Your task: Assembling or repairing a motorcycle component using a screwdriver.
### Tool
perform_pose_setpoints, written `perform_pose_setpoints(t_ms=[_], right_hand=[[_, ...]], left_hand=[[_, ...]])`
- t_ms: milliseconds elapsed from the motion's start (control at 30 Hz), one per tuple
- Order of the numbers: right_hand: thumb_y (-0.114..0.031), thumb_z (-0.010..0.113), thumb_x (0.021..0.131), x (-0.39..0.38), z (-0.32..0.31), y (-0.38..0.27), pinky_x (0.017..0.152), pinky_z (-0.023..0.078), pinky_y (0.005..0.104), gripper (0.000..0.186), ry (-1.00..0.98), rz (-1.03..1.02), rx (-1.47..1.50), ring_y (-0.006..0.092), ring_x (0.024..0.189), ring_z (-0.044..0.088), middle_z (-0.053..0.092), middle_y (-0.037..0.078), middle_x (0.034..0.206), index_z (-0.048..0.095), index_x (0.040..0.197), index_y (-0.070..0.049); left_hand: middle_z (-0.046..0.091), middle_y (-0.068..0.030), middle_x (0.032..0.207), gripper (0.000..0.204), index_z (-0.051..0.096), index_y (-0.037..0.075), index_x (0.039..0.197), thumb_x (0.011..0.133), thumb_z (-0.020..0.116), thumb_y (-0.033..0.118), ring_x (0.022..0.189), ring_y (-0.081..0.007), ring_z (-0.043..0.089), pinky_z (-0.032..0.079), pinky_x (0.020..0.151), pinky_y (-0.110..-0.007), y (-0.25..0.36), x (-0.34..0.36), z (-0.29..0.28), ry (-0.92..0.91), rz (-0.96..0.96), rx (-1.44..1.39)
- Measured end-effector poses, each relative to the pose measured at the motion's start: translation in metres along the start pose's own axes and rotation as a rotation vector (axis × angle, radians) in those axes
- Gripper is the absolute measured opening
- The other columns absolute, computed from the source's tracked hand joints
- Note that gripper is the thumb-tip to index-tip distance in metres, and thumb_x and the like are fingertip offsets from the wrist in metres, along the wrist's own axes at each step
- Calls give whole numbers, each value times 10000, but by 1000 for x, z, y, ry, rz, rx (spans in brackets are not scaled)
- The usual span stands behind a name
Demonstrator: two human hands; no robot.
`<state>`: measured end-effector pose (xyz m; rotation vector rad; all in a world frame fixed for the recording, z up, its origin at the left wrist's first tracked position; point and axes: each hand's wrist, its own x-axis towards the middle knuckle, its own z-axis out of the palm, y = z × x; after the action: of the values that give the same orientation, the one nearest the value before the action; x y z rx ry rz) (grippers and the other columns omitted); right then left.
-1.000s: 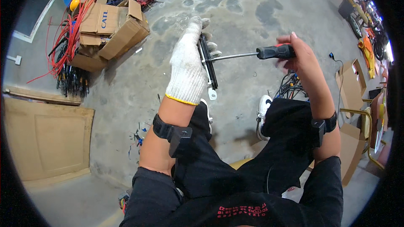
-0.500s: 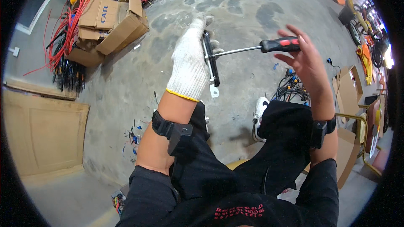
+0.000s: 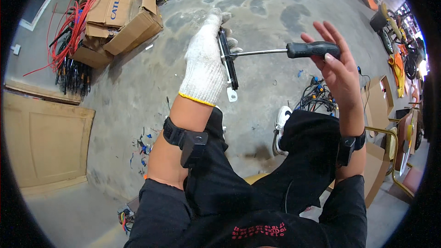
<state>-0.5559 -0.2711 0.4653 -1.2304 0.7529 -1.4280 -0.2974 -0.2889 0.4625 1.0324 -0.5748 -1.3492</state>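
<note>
A stained grey concrete floor (image 3: 138,87) fills the workshop. At the far left a flat wooden panel (image 3: 43,144) lies on it, and above that a tangle of red wires (image 3: 69,32) spills beside open cardboard boxes (image 3: 119,20). Small scraps of cut wire (image 3: 143,147) dot the floor near the person's left knee. The left hand (image 3: 204,62), in a white knit glove with a yellow cuff, is closed around a narrow black part (image 3: 228,64) held upright, with a pale metal tab at its lower end. A screwdriver (image 3: 287,51) runs level from that part to the right, its metal tip touching the part's upper half. The right hand (image 3: 335,71), bare, has its fingers spread open, with the black handle resting against the fingers rather than gripped. Below it a bundle of dark cables (image 3: 317,98) sits beside a white shoe (image 3: 282,119). Cartons and a yellow-framed chair (image 3: 395,156) stand at the right edge.
</note>
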Motion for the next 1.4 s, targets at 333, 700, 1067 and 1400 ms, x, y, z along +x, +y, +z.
perform_pose_setpoints(t_ms=[333,700,1067,1400], right_hand=[[-358,539,982,3,-4,7,812,571,368,464,94,284,-127,281,917,689,649,176,1045,521,1257,16],[-287,549,980,9,0,-8,903,547,373,481,102,427,-160,286,1090,641,566,187,1227,442,1329,25],[-338,562,977,11,-11,-7,885,554,357,478,78,653,-324,234,1094,632,603,163,1164,490,1269,34],[-454,520,991,8,-6,-2,374,417,245,460,181,414,-467,101,430,557,634,41,754,622,1005,-6]], left_hand=[[613,-77,813,342,653,57,1050,979,544,373,622,-192,608,530,538,-345,-1,1,3,30,-86,-72],[606,-73,820,333,639,68,1054,980,540,378,632,-195,612,534,548,-345,-6,0,6,28,-64,6],[591,-85,851,357,635,53,1096,981,536,376,653,-191,611,530,556,-343,-7,-2,10,40,-78,30],[601,-68,827,361,640,58,1093,983,538,386,634,-181,613,540,560,-349,-8,0,3,-17,-41,-32]])
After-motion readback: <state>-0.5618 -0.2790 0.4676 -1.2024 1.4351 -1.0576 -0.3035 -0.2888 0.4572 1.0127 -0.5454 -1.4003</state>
